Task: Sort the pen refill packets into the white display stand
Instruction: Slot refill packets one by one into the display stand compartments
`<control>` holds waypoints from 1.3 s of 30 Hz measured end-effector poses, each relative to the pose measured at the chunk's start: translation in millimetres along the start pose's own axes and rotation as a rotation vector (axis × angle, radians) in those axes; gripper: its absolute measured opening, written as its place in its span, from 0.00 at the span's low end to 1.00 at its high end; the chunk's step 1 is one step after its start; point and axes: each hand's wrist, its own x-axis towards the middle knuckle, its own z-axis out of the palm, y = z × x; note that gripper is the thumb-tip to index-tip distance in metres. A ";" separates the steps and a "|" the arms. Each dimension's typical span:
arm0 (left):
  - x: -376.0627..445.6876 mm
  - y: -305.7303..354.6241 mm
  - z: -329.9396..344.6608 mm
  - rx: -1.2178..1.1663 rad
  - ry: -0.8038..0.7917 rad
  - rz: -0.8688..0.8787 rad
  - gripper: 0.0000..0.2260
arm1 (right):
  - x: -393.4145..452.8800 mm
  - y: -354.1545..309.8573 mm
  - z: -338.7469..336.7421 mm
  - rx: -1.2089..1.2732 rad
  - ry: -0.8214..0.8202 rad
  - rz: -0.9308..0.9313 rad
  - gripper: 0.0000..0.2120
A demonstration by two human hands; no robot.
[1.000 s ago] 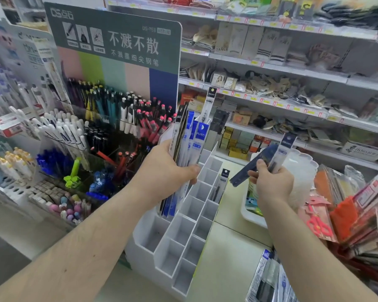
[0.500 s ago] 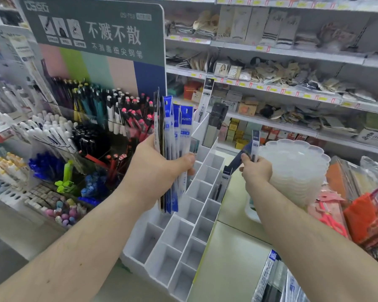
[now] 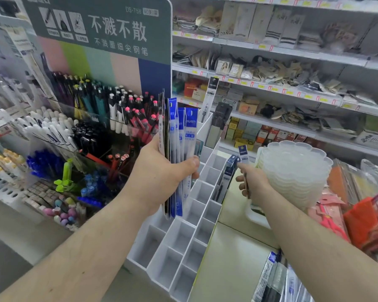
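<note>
My left hand [image 3: 162,173] grips an upright fan of several blue-and-white refill packets [image 3: 179,136] just left of the white display stand [image 3: 183,243], a stepped grid of open compartments. My right hand [image 3: 252,182] holds two blue-topped packets [image 3: 238,158] at the stand's right edge, beside a packet [image 3: 224,184] that stands in a right-column compartment. Two dark packets [image 3: 218,120] rise from the stand's top rows.
A pen display [image 3: 100,118] with a green sign fills the left. A stack of clear scalloped trays [image 3: 297,171] sits right of my right hand. More refill packets [image 3: 277,280] lie at the bottom right on the pale counter [image 3: 227,264]. Stocked shelves [image 3: 292,88] run behind.
My right hand has come down and left with its packets, from above the trays to the stand's right edge. My left hand has lifted its bundle more upright.
</note>
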 end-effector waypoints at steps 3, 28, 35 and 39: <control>0.9 0.0 -0.7 -0.022 -0.003 0.003 0.10 | -10.6 2.1 -2.9 0.151 -0.105 0.070 0.16; 2.8 -4.9 -1.5 0.005 0.010 0.005 0.10 | 1.9 33.7 23.9 -0.083 0.175 -0.292 0.07; 3.2 -1.3 -1.8 -0.041 0.007 -0.029 0.10 | -23.5 20.8 6.4 -0.155 0.207 -0.207 0.17; 2.8 2.2 -1.7 -0.036 -0.001 -0.040 0.10 | -73.1 -15.8 3.8 -0.039 0.174 -0.323 0.07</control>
